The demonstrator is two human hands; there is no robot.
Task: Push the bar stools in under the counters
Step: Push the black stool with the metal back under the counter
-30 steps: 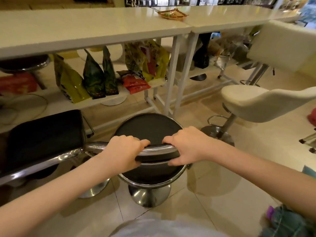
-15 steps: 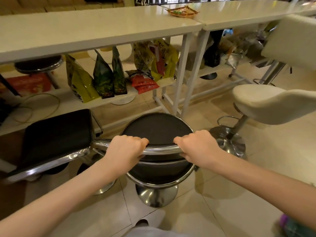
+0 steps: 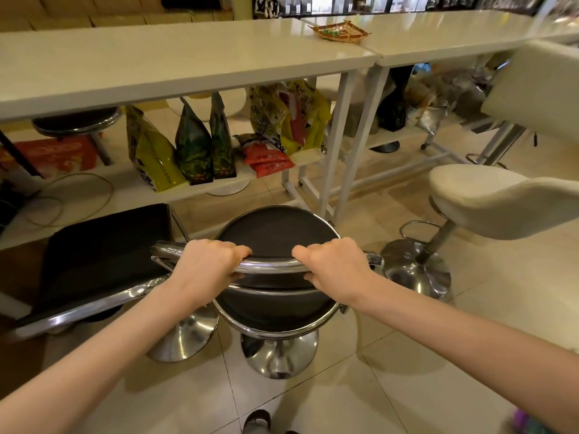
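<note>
grip: our left hand [image 3: 205, 269] and right hand [image 3: 336, 267] curl fingers round the round black stool [image 3: 275, 233]'s chrome backrest bar [image 3: 269, 267], for even steering | stool: just short of the table [image 3: 175, 61], not under

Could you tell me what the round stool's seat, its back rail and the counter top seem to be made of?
Round stool's seat: matte black padding, likely vinyl or faux leather.
Back rail: polished chrome-look metal tube with mirror-like highlights.
Counter top: glossy off-white slab reflecting light, possibly laminate or lacquered board.
</note>
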